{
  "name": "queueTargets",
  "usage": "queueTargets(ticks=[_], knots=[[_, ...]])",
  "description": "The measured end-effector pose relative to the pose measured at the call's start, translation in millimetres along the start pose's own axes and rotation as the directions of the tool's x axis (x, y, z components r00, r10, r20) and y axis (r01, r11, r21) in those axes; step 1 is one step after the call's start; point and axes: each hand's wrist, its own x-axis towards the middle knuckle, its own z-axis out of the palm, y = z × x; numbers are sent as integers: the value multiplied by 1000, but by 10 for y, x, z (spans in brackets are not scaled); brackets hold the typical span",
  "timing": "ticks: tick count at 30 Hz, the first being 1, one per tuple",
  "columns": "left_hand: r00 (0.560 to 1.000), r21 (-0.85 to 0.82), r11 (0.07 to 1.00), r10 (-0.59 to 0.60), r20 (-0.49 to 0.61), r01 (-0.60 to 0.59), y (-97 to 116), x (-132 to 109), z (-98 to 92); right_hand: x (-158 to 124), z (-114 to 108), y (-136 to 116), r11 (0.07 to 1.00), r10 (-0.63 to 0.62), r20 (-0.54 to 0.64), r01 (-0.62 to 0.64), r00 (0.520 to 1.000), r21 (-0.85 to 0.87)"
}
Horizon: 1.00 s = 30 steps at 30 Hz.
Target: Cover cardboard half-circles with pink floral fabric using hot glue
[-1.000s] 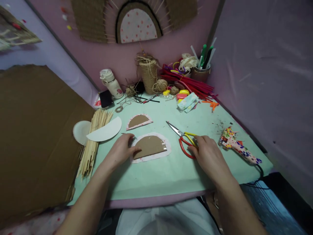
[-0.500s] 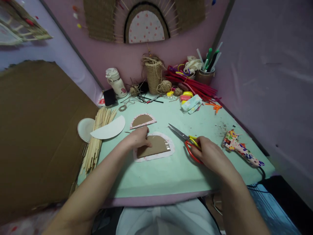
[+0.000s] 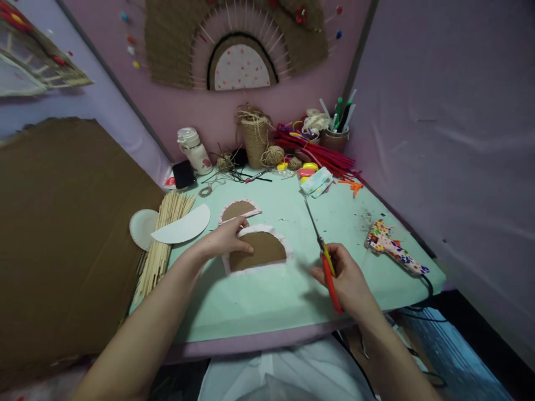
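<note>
Scissors [image 3: 321,243] are now seen edge-on, swung round since the earlier frame so that their blades are pointed up the table [image 3: 225,317] rather than across toward the half-round cardboard [image 3: 263,250]. That cardboard is set on a slightly larger white cloth piece [image 3: 278,230] in front of the wearer, with a pale border left showing around it, just nearer than a smaller cloth-edged half-round [image 3: 236,209]. For work on this border, the cardboard is best kept pressed flat and centred so that the margin is left even, and the blades are best brought in from the side away from the fingers. By the left hand [image 3: 225,236] the upper left of the piece is touched: thumb and forefinger are spread, the thumb being laid on the cardboard and the fingertips near the cloth's rim; whether anything is pinched between them cannot be told. By the right hand [image 3: 349,281] the scissors are firmly grasped at the handles, well apart from the cloth; how far the blades are parted is not shown from this angle.
</note>
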Motion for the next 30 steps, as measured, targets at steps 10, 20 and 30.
queueTargets(ticks=[10,20,30], knots=[[997,-798,602,67,33,-15,-186,-276,130,81,323,-282,966,-145,-83,159,986,204],[996,-968,250,86,18,-4,-320,-206,277,-39,53,-409,914,-134,124,171,983,-368],[966,-975,222,244,86,30,-427,-329,315,57,-49,-581,786,-132,258,260,957,-562]])
